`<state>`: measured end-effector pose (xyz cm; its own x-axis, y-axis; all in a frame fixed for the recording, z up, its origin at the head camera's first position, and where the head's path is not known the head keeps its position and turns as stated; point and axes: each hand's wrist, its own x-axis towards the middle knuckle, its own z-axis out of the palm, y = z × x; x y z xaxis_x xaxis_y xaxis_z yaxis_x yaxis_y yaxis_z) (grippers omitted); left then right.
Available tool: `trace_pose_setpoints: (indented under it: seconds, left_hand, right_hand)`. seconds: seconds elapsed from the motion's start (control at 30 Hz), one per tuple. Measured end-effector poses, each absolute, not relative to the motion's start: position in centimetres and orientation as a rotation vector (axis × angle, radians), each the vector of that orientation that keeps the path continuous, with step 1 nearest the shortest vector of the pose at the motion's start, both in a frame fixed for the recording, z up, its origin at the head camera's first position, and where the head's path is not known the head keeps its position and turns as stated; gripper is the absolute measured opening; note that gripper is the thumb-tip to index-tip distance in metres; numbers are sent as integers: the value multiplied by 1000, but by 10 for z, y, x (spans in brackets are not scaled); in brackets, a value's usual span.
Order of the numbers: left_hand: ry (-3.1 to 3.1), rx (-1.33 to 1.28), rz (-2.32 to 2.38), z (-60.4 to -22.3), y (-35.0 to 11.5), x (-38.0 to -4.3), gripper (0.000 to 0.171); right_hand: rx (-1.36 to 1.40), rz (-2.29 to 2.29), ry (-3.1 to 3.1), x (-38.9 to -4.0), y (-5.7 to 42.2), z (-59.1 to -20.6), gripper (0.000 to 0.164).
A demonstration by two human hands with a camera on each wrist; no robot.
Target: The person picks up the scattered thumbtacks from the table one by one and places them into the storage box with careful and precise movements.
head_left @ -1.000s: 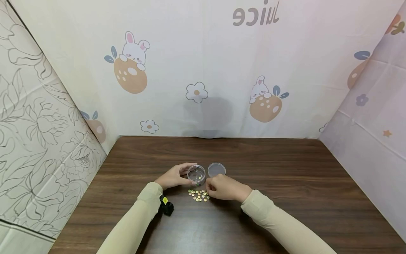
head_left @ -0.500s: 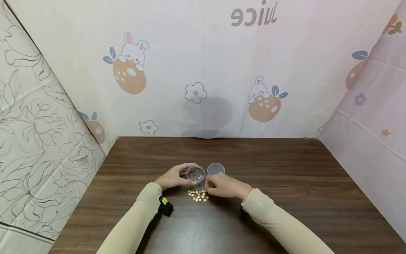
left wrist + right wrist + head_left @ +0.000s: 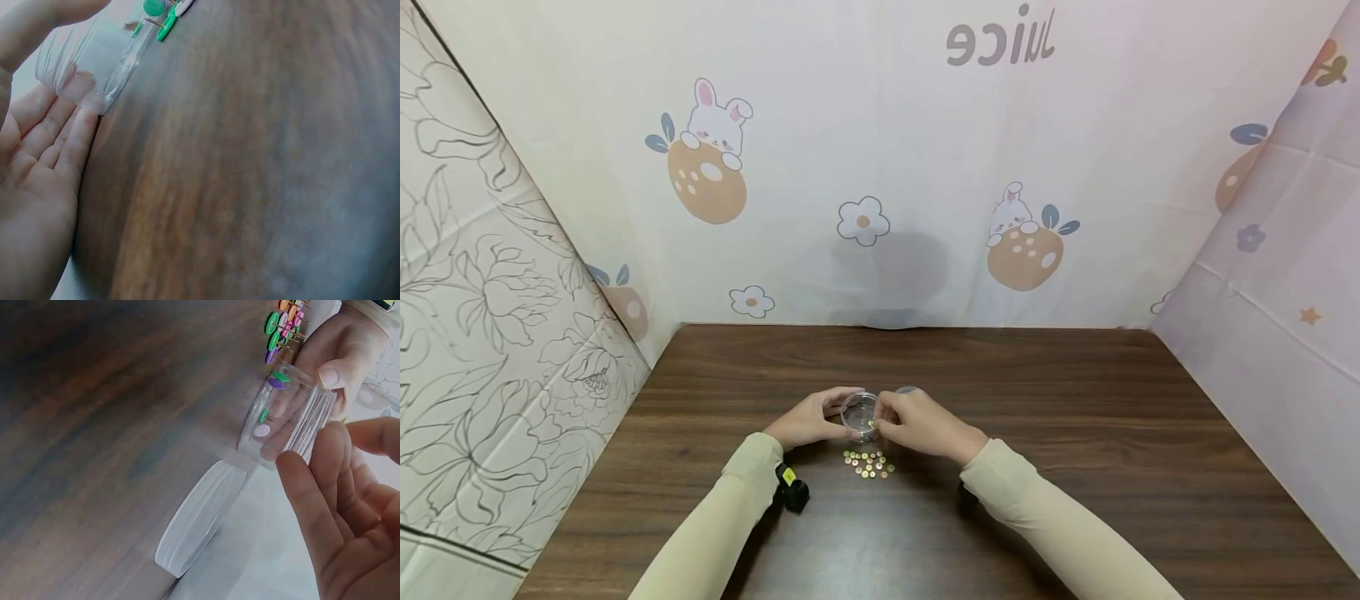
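A clear round plastic jar (image 3: 857, 408) stands on the table, with my left hand (image 3: 808, 418) holding it by the side between thumb and fingers. Several thumbtacks with green, purple and white heads (image 3: 262, 430) lie in its bottom. My right hand (image 3: 925, 425) is at the jar's rim, thumb and forefinger pinched together; a sliver of a gold-coloured thumbtack (image 3: 345, 420) shows at their tips, its head hidden. In front of the jar more thumbtacks (image 3: 867, 465) lie loosely spread, pins up, their heads green, orange, pink and purple in the right wrist view.
The jar's clear lid (image 3: 201, 519) lies on the table right beside the jar, mostly covered by the right hand in the head view. Dark wood-grain table (image 3: 1060, 375) spreads around, backed by a printed curtain (image 3: 790, 125). A black wrist camera (image 3: 793, 492) sits under the left wrist.
My right hand has risen from beside the loose thumbtacks and moved forward and left to the jar's rim, now covering most of the lid. The left hand and jar have stayed put.
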<state>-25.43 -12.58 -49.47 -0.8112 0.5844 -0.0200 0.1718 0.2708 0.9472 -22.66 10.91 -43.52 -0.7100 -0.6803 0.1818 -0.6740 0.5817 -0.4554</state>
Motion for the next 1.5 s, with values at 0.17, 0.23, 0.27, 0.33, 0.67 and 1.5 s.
trace_pose_setpoints:
  seconds: [0.17, 0.23, 0.27, 0.33, 0.67, 1.5]
  left_hand:
    - [2153, 725, 1569, -480, -125, -247, 74]
    - [2148, 729, 1565, -476, -125, -245, 73]
    - [2148, 730, 1562, -475, -125, -245, 73]
    - [2148, 722, 1557, -473, -125, -244, 73]
    - [2160, 711, 1549, -473, -125, -244, 74]
    - [2144, 743, 1580, -476, -124, -246, 72]
  right_hand:
    - [-1155, -813, 2802, -230, 105, -435, 6]
    - [-1149, -806, 2810, -231, 105, -436, 6]
    - [-1145, -804, 2813, -231, 104, -436, 6]
    - [-1133, -800, 2814, -232, 103, -436, 5]
    - [-1099, -741, 2816, -233, 100, -435, 6]
    - [-1124, -691, 2883, -227, 105, -434, 6]
